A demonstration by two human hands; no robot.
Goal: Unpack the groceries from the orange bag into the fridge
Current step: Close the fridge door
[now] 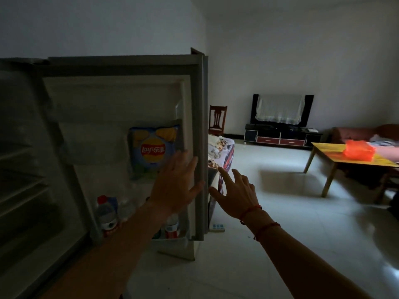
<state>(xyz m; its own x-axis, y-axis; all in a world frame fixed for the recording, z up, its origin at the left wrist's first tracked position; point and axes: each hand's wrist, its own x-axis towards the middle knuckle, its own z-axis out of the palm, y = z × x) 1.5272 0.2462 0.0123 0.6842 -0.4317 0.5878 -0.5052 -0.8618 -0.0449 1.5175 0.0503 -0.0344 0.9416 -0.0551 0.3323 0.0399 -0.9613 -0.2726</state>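
Now flat left hand touches fridge door.

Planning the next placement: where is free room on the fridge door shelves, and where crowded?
Free: middle door shelf, left of the Lay's bag. Crowded: bottom door shelf, full of bottles. The left hand lies flat by the door's edge. Inner shelves are too dark to judge.

Fridge interior cut off at left edge & v. dark, so can't tell what's on the shelves. Left hand covers lower-right corner of Lay's chip bag; its forearm hides part of the bottles in bottom door shelf, labels blurred. Orange bag too far off to tell contents. Sofa cut by right edge. TV screen mostly under lace cloth. Fridge door hides part of patterned bedding.
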